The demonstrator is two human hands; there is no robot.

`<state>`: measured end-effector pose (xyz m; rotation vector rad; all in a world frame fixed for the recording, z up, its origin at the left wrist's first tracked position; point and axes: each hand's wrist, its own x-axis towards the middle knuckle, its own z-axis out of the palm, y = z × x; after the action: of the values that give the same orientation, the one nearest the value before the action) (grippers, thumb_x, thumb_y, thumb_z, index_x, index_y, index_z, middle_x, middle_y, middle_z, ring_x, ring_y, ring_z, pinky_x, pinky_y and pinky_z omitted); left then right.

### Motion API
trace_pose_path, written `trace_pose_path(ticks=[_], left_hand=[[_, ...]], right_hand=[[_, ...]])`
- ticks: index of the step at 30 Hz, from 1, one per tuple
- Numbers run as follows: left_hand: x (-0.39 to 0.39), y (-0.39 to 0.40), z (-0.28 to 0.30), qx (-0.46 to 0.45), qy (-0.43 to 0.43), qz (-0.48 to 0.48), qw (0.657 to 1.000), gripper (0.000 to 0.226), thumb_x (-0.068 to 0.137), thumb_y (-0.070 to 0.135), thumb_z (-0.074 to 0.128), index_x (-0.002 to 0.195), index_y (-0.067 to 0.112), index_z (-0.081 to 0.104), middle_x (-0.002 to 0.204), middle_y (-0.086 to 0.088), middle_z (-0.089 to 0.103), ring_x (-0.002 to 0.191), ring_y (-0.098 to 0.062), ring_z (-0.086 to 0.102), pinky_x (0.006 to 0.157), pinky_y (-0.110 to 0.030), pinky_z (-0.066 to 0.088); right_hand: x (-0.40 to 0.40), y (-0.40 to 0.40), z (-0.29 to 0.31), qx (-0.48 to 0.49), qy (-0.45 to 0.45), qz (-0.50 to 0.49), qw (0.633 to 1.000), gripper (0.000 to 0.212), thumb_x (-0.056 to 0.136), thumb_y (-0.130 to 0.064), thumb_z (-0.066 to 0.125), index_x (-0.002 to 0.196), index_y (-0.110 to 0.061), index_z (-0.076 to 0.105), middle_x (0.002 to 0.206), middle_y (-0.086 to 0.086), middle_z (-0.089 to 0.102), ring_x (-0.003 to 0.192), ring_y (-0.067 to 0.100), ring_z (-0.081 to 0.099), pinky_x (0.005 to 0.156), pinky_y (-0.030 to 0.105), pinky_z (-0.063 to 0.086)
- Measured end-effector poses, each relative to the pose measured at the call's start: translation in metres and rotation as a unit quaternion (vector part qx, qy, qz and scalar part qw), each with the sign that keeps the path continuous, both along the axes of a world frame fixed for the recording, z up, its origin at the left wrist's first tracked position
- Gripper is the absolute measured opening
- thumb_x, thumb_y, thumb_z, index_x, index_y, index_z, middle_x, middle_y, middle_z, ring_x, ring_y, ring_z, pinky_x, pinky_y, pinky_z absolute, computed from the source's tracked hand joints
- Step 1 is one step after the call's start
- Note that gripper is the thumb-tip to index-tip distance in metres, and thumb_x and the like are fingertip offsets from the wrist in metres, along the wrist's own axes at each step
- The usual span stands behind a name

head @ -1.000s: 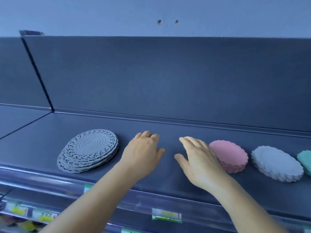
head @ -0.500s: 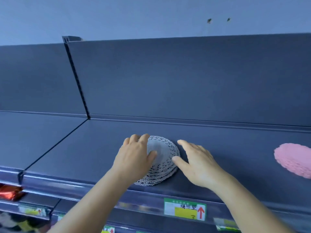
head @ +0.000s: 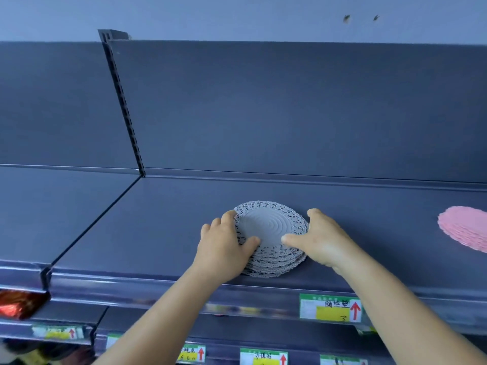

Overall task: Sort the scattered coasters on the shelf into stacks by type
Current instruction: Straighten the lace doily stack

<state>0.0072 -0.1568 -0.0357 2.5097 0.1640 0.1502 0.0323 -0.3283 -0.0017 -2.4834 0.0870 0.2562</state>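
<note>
A: Head view: left hand [head: 224, 248] and right hand [head: 320, 241] flanking the grey lace coaster stack [head: 271, 235], one on each side.

B: Gripping it?

A: Left: fingers curled round the stack's left rim, thumb lying on the top coaster. Right: fingers curved over the right rim, thumb stretched flat across the top. Both touching the stack, thumbs nearly meeting over the ringed centre. Hands apart, stack between them.

B: And the stack itself?

A: Round, lacy border, concentric rings in the middle. Slightly fanned toward the near edge, lower coasters peeking out below the top one. Resting on the dark shelf [head: 158, 233], toward its front lip.

B: Anything else up there?

A: Pink scalloped coaster stack [head: 466, 227] well apart to the right, cut off by the frame edge. Slotted upright [head: 122, 101] at the back left, where two shelf sections meet.

B: Below?

A: Price label [head: 330, 308] with a red arrow on the front rail, just under the right forearm. More labels on lower rails, blurred. Something red and shiny [head: 18, 302] on the lower shelf at far left, too blurred to identify.
</note>
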Motion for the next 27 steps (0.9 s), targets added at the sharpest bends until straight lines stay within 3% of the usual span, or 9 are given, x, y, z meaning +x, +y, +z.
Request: trace_pose_path(ticks=[4, 7, 11, 17, 21, 24, 27], left_hand=[[0.001, 0.001, -0.002, -0.101, -0.019, 0.009, 0.995, 0.077, 0.082, 0.041, 0.066, 0.145, 0.026, 0.025, 0.143, 0.004, 0.036, 0.133, -0.020, 0.033, 0.109, -0.035, 0.033], [0.002, 0.000, -0.001, -0.115, -0.027, 0.007, 0.993, 0.081, 0.081, 0.036, 0.069, 0.146, 0.029, 0.021, 0.144, 0.005, 0.032, 0.133, -0.020, 0.034, 0.105, -0.032, 0.035], [0.003, -0.001, 0.001, -0.127, -0.022, 0.011, 0.992, 0.085, 0.080, 0.033, 0.071, 0.147, 0.030, 0.018, 0.146, 0.001, 0.031, 0.132, -0.018, 0.036, 0.090, -0.022, 0.031], [0.001, 0.000, -0.002, -0.168, -0.025, 0.033, 0.985, 0.090, 0.076, 0.033, 0.076, 0.146, 0.030, 0.019, 0.146, 0.002, 0.035, 0.131, -0.016, 0.037, 0.102, -0.029, 0.035], [0.005, 0.000, 0.001, -0.242, -0.014, 0.047, 0.969, 0.100, 0.069, 0.034, 0.081, 0.145, 0.031, 0.017, 0.136, 0.006, 0.045, 0.125, -0.018, 0.046, 0.106, -0.040, 0.040], [0.009, -0.003, 0.008, -0.381, -0.039, 0.019, 0.924, 0.077, 0.068, 0.017, 0.083, 0.132, 0.020, 0.040, 0.117, 0.005, 0.063, 0.109, -0.015, 0.061, 0.099, -0.040, 0.049], [0.015, -0.014, 0.020, -0.401, -0.101, 0.008, 0.910, 0.041, 0.078, 0.003, 0.072, 0.111, 0.018, 0.052, 0.107, 0.000, 0.066, 0.098, -0.013, 0.063, 0.090, -0.033, 0.052]], right_hand=[[0.007, -0.002, -0.006, 0.045, 0.005, -0.027, 0.999, 0.060, 0.058, -0.042, 0.076, 0.104, -0.011, 0.056, 0.110, 0.007, 0.063, 0.098, 0.025, 0.061, 0.083, 0.037, 0.052], [0.009, -0.002, -0.006, 0.056, -0.006, -0.024, 0.998, 0.062, 0.067, -0.035, 0.076, 0.117, -0.012, 0.047, 0.112, -0.002, 0.053, 0.095, 0.022, 0.055, 0.076, 0.033, 0.048], [0.014, -0.001, -0.009, 0.102, -0.022, -0.014, 0.994, 0.071, 0.069, -0.027, 0.077, 0.128, -0.012, 0.041, 0.123, 0.003, 0.051, 0.101, 0.022, 0.053, 0.073, 0.029, 0.046], [0.019, -0.004, -0.015, 0.229, -0.016, -0.017, 0.973, 0.066, 0.067, -0.010, 0.076, 0.123, -0.018, 0.042, 0.110, 0.004, 0.060, 0.099, 0.025, 0.062, 0.086, 0.042, 0.052], [0.019, -0.009, -0.012, 0.362, -0.061, 0.016, 0.930, 0.061, 0.073, 0.007, 0.068, 0.123, -0.020, 0.045, 0.110, -0.001, 0.063, 0.095, 0.015, 0.063, 0.081, 0.031, 0.053], [0.017, -0.016, -0.001, 0.415, -0.104, 0.057, 0.902, 0.051, 0.078, 0.014, 0.061, 0.111, -0.024, 0.051, 0.104, -0.002, 0.065, 0.090, 0.010, 0.064, 0.076, 0.024, 0.050], [0.019, -0.026, 0.007, 0.429, -0.145, 0.069, 0.889, 0.051, 0.079, 0.015, 0.055, 0.102, -0.030, 0.053, 0.099, -0.005, 0.067, 0.090, 0.011, 0.064, 0.079, 0.026, 0.050]])
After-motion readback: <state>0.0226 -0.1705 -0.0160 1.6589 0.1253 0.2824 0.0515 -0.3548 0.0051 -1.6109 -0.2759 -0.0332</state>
